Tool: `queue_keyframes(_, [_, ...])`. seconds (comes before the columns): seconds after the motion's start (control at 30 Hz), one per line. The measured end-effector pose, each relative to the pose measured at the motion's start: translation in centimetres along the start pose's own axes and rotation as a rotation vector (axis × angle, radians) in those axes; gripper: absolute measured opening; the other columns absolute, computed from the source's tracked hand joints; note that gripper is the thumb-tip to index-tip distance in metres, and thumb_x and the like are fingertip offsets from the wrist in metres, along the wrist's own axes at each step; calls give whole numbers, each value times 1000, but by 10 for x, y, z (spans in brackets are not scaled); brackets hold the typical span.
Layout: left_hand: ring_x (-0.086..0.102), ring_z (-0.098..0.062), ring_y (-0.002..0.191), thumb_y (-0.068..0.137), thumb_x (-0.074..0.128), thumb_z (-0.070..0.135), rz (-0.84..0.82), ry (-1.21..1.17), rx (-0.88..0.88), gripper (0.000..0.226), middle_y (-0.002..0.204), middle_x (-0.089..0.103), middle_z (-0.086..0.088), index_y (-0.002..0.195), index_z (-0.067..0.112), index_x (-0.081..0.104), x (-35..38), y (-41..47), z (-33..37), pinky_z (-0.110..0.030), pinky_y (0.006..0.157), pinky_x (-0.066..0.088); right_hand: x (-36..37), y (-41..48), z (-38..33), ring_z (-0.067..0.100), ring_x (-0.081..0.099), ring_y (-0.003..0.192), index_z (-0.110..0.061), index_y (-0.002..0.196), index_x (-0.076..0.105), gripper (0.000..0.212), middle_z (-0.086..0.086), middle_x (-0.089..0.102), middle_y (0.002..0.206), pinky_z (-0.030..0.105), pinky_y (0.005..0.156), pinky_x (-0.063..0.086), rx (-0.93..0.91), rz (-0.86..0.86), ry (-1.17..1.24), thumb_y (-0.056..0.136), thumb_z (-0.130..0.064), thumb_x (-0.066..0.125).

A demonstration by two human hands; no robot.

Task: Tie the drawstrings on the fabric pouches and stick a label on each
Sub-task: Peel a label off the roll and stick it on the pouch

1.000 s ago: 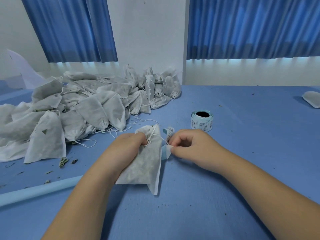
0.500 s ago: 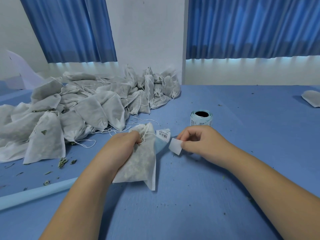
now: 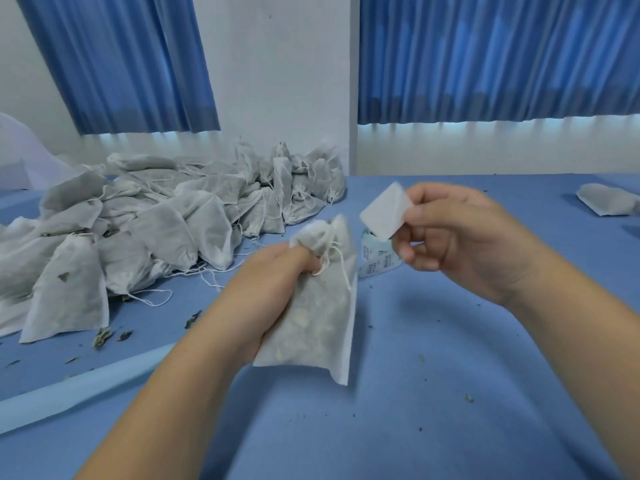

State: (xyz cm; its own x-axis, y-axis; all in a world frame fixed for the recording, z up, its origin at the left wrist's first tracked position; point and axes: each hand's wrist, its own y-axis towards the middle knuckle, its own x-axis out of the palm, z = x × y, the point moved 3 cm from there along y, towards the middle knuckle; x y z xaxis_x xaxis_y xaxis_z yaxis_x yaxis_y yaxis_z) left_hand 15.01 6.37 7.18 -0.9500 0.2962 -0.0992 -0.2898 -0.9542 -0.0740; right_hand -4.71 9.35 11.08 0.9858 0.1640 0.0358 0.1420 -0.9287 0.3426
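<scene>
The fabric pouch (image 3: 318,317) is held up in front of the person, above the near middle of the blue table (image 3: 433,393). It is white and see-through enough to show pale dried matter inside. The left hand (image 3: 273,275) grips it at the gathered neck with its fingers curled round the bunched cloth, and the body of the pouch hangs down and slightly right from the fist. Its lower corner seems to hang just clear of the table, though the blur there leaves that unsure. The white drawstring (image 3: 337,261) loops out at the neck and trails down the front of the pouch.

The right hand (image 3: 460,237) is raised to the right of the pouch's mouth, apart from it. It pinches a small white label (image 3: 386,211) between thumb and forefinger, the other fingers curled below. The label's blank face is turned to the camera, and it is tilted.

A roll of labels (image 3: 377,259) stands on the table behind, partly hidden between the pouch and the right hand. A heap of filled pouches (image 3: 156,216) lies at the left and far side of the table, with loose strings and dark herb crumbs (image 3: 104,336) at its near edge. A pale blue strip (image 3: 86,386) lies near the left forearm. One more pouch (image 3: 607,199) lies at the far right. Blue curtains (image 3: 498,57) hang behind.
</scene>
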Motion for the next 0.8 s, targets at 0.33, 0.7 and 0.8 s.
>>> queue_keyframes(0.33, [61,-20,76,72,70,31,-346,177,-75,47,83,66,-8,100,-6,68,92,27,-4,-33,74,44,-28,-43,11,32,62,71,-5,73,64,12,19,66,73,27,46,46,59,103,16,77,-11,56])
queue_keyframes(0.7, [64,-19,73,79,73,15,-402,71,-96,28,84,68,-9,101,-3,70,93,30,-23,-27,67,48,-38,-45,34,21,67,69,-7,78,68,22,15,73,78,24,59,53,111,328,-217,89,4,52])
queue_keyframes(0.8, [65,-21,75,85,64,3,-435,54,-117,23,87,68,-12,105,-7,67,91,29,-24,-30,71,49,-36,-47,35,14,67,67,-10,82,70,24,8,73,75,23,59,53,75,319,-289,88,6,53])
